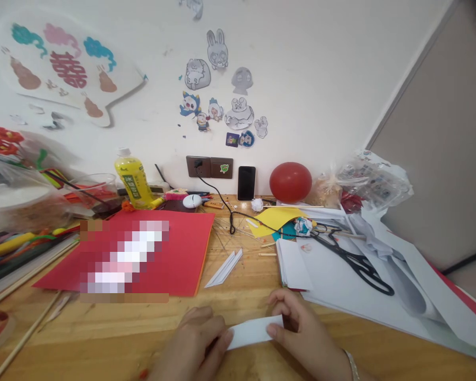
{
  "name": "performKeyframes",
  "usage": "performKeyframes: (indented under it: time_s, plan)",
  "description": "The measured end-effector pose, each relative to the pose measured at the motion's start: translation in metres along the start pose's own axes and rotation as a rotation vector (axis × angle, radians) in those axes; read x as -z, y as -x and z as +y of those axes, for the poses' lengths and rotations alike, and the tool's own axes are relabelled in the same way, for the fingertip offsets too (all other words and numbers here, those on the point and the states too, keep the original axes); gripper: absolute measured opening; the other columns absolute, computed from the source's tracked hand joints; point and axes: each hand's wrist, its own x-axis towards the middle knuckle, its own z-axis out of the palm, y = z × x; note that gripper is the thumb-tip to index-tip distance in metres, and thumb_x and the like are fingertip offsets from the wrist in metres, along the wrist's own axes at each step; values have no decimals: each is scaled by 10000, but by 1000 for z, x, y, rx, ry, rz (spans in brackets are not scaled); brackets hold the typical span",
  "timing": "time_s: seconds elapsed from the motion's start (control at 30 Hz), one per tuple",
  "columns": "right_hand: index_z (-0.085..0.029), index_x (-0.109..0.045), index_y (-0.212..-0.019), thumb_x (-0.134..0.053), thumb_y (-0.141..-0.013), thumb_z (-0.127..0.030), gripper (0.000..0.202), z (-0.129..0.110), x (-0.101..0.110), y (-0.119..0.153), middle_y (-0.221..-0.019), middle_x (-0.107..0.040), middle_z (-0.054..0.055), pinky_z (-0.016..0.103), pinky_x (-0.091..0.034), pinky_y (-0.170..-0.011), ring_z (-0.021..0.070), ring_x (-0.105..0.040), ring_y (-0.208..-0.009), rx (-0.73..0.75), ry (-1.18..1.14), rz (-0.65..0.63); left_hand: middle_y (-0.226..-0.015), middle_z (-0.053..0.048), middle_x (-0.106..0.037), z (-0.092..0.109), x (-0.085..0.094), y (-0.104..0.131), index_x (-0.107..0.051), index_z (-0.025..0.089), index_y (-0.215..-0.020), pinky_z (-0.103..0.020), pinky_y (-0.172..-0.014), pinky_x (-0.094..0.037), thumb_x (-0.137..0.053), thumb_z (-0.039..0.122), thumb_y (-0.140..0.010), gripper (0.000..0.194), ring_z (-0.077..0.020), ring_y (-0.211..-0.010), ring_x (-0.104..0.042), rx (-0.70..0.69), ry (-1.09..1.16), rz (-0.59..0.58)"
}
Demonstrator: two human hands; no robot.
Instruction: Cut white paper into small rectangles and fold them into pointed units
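Observation:
A small white strip of paper [253,332] is held level just above the wooden table [115,328], near its front edge. My left hand [202,338] grips the strip's left end, with the thumb on top and the fingers curled. At the right end, my right hand [297,325] pinches it between thumb and bent fingers. Beyond the hands lie folded white paper pieces [225,269] with pointed ends.
Red paper sheets [182,248] lie at left, with a yellow bottle [133,180] behind. On the right are white sheets [329,280], black scissors [357,259] and a stack of white paper [291,264]. A phone [246,182] and a red balloon [291,181] stand by the wall.

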Motion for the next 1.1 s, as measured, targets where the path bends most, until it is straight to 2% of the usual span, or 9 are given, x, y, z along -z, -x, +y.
performKeyframes:
  time_s: [0.37, 0.63, 0.73, 0.9, 1.1]
  plan:
    - [-196, -500, -941, -601, -728, -331, 272, 7, 1, -4, -646, -484, -53, 262, -324, -594, 153, -470, -619, 26, -93, -27, -693, -41, -543, 1, 2, -1, -398, 204, -602, -315, -689, -409, -272, 362, -925, 381, -201, -730, -541, 13, 5, -56]
    - [-200, -507, -875, -592, -729, -369, 239, 0, 2, -3, -636, -484, -51, 261, -353, -604, 155, -501, -629, 23, -96, -22, -664, -29, -553, 0, 3, 0, -421, 199, -582, -288, -666, -409, -309, 329, -930, 388, -179, -699, -535, -35, -1, 8]
    - [-201, -520, -872, -537, -768, -340, 175, -1, 2, -1, -673, -512, -31, 273, -384, -632, 169, -526, -667, 52, 18, 2, -663, -42, -558, 2, 5, -1, -429, 197, -578, -296, -652, -413, -309, 309, -922, 381, -190, -693, -539, -34, -21, 8]
    - [-214, -542, -867, -446, -829, -254, 111, -3, 2, 4, -734, -571, 6, 292, -390, -677, 188, -538, -719, 210, 379, 8, -681, -55, -573, 3, 4, 0, -481, 187, -611, -319, -669, -409, -298, 274, -922, 372, -205, -704, -552, -28, -96, -38]
    - [-208, -519, -840, -395, -844, -211, 124, -7, 1, 6, -777, -581, 27, 293, -397, -674, 194, -547, -740, 253, 458, -27, -716, -68, -596, 7, 3, 0, -534, 180, -643, -336, -679, -404, -322, 244, -911, 348, -220, -722, -558, 3, -177, -89]
